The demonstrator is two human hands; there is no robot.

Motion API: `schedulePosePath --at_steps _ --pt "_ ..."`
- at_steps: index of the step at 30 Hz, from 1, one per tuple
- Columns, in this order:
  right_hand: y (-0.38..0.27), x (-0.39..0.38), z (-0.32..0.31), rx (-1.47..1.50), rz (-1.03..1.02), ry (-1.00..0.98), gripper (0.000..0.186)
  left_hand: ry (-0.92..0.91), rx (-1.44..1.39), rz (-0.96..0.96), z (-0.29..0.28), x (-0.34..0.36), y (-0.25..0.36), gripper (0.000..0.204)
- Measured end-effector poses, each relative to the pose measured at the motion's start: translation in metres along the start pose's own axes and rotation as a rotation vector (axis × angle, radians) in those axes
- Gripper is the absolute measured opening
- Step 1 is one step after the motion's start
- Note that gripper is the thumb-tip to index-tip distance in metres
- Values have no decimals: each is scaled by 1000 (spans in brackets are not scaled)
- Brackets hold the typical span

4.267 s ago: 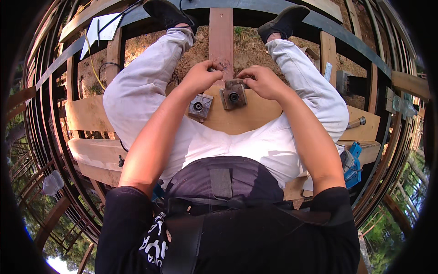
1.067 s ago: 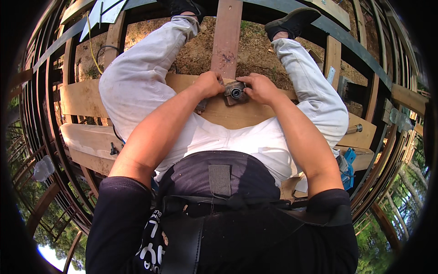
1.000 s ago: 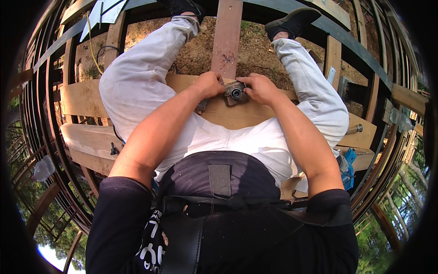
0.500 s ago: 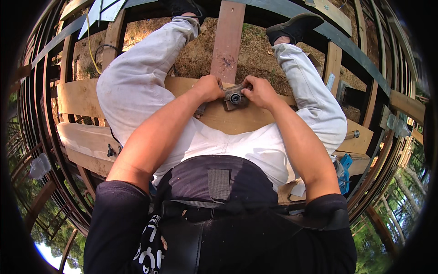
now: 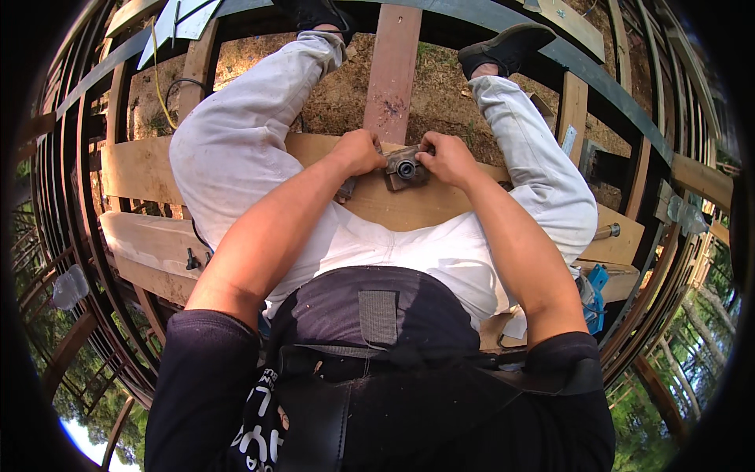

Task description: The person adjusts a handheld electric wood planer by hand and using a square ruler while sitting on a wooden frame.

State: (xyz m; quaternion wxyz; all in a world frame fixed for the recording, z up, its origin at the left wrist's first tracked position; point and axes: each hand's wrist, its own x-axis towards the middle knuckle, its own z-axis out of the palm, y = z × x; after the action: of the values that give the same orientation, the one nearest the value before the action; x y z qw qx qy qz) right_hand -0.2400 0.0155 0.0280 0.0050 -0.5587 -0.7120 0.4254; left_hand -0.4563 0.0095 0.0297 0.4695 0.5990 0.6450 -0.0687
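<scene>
Head view, from the left: a clear plastic container (image 5: 70, 288) shows near the rim, then a yellow cord (image 5: 161, 98) and a pale flat sheet (image 5: 179, 23) higher up, and a small black fitting (image 5: 192, 259) on the timber beside the person's left leg (image 5: 228, 149). Farther in, a grey metal piece (image 5: 345, 189) lies mostly hidden beneath the left wrist. The left hand (image 5: 362, 153) has its fingers curled, tips at the left edge of a rusty metal block (image 5: 406, 170); whether it grips anything cannot be told. The block sits between the hands, over a light wooden plank (image 5: 401, 211), its dark round ring facing up, just below the end of a reddish-brown board (image 5: 392, 71). The right hand (image 5: 450, 160) pinches the block's right edge between thumb and fingers. Past the right leg (image 5: 543, 165) are a blue tool (image 5: 596, 297), a round-ended metal tool (image 5: 608, 231) and a clear bottle (image 5: 686, 214).
</scene>
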Motion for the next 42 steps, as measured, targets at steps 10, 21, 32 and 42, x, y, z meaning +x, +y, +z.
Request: schedulePosePath --at_steps 10,21,32,42 --pt "2 1 4 120 -1 -18 22 -63 -106 29 2 1 -5 29" --pt "1 9 -3 673 194 -121 13 -88 -774 -140 -28 5 0 37" --pt "-7 11 -37 1236 177 -6 12 -11 -906 171 -51 -13 23 33" --pt "-32 -1 -33 656 84 -27 19 -80 -791 307 -37 1 17 26"
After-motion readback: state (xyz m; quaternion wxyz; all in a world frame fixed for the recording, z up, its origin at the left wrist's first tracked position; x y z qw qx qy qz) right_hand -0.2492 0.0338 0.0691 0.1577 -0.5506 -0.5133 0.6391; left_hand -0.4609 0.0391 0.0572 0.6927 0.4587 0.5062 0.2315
